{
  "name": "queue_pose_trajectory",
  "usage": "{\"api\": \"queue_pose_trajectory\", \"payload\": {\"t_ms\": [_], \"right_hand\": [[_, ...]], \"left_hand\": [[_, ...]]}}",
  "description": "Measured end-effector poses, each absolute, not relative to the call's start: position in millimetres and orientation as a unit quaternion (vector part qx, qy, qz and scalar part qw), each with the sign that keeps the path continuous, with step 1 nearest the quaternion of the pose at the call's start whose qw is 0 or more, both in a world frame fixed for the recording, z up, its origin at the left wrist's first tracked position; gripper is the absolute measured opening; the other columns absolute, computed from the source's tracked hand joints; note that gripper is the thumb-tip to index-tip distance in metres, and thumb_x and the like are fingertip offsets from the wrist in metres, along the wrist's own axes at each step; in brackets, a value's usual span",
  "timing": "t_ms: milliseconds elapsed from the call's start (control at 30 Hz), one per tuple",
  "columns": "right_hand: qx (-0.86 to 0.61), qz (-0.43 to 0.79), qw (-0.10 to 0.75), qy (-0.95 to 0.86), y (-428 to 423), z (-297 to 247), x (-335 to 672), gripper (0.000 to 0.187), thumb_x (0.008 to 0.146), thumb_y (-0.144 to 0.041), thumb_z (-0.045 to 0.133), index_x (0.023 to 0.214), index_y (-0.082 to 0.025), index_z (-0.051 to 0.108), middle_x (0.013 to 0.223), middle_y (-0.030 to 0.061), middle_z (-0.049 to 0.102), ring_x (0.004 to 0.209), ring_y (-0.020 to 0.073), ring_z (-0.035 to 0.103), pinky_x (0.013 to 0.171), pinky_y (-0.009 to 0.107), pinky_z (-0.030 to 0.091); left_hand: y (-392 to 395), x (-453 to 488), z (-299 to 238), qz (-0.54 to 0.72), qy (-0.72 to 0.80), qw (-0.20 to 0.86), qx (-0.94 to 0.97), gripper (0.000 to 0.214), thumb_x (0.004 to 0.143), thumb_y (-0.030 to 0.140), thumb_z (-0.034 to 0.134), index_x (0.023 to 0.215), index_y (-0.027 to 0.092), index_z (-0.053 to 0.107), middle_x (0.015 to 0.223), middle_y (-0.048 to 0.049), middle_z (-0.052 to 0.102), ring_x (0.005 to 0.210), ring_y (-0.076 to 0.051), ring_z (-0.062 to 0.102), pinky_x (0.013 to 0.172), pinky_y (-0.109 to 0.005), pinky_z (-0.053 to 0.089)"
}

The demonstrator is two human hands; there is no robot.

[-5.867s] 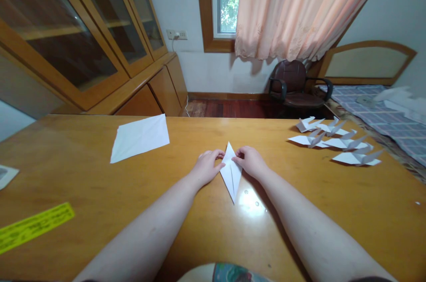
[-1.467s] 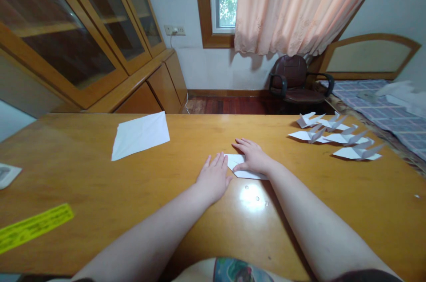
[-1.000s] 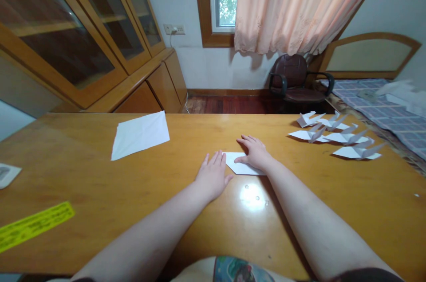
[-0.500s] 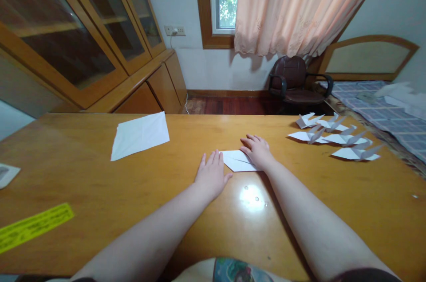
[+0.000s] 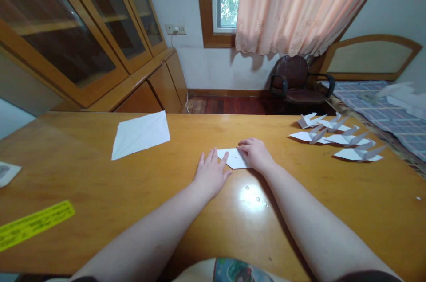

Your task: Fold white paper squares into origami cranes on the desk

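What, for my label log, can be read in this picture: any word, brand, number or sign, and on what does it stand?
Nothing reads clearly enough to quote.
On the yellow strip, near left: lines of dark print, too blurred to read.
On the white card, left edge: a grey mark, unreadable.
On the folded paper, the flat sheet and the paper cranes: no print shows.

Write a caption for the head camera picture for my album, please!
Left hand and right hand touch a folded white paper on the wooden table, paper cranes lined up nearby.
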State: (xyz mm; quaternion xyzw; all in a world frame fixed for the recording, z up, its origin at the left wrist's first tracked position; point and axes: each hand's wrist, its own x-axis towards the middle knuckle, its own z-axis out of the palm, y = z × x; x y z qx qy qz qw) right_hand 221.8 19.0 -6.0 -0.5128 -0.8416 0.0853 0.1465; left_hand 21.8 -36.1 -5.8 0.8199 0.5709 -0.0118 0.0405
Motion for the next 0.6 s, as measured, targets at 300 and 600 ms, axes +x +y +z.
{"api": "queue_pose_trajectory", "payload": {"t_ms": [300, 600], "right_hand": [[-0.441, 0.107, 0.094, -0.886, 6.2, 0.7, 205.0, 0.036, 0.094, -0.029, 0.042, 0.122, -0.019, 0.063, 0.124, 0.0087, 0.062, 0.104, 0.0236, 0.057, 0.094, 0.038, 0.041], [-0.449, 0.145, 0.080, -0.878, 8.1, -15.8, 206.8, 0.050, 0.092, -0.034, 0.046, 0.141, -0.028, 0.040, 0.148, 0.0048, 0.039, 0.139, 0.0264, 0.030, 0.111, 0.052, 0.024]], "left_hand": [[-40.2, 24.5, 2.9, -0.010, 0.619, 0.027, 0.785, 0.062, 0.086, 0.054, 0.048, 0.139, 0.023, 0.044, 0.142, -0.0185, 0.045, 0.133, -0.036, 0.037, 0.109, -0.057, 0.021], [-12.8, 6.8, 3.9, 0.073, 0.474, 0.106, 0.871, 0.028, 0.086, 0.028, 0.057, 0.112, 0.020, 0.063, 0.123, -0.0089, 0.062, 0.117, -0.022, 0.053, 0.106, -0.039, 0.036]]}}
